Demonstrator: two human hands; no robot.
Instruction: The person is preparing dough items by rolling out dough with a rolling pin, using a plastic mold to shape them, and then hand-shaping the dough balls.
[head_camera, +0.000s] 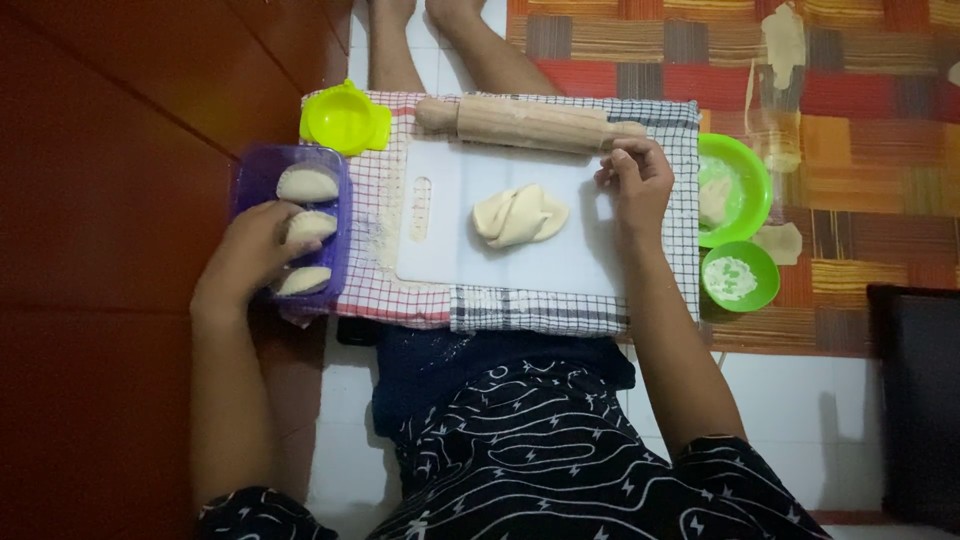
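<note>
My left hand (252, 250) reaches into a purple plastic tray (250, 180) and touches one of three folded, half-moon dough pastries (306, 184) lying in it. My right hand (634, 182) rests at the right edge of a white cutting board (520, 262) with fingers curled; whether it pinches a bit of dough I cannot tell. A folded lump of pale dough (518, 215) lies in the middle of the board. A wooden rolling pin (530, 123) lies along the board's far edge, just beyond my right hand.
A checked cloth (540, 312) lies under the board. A yellow-green pastry mould (344, 120) sits at the far left corner. Two green bowls (745, 170) (740, 277) with dough and flour stand to the right on a striped mat (850, 120). Red floor lies to the left.
</note>
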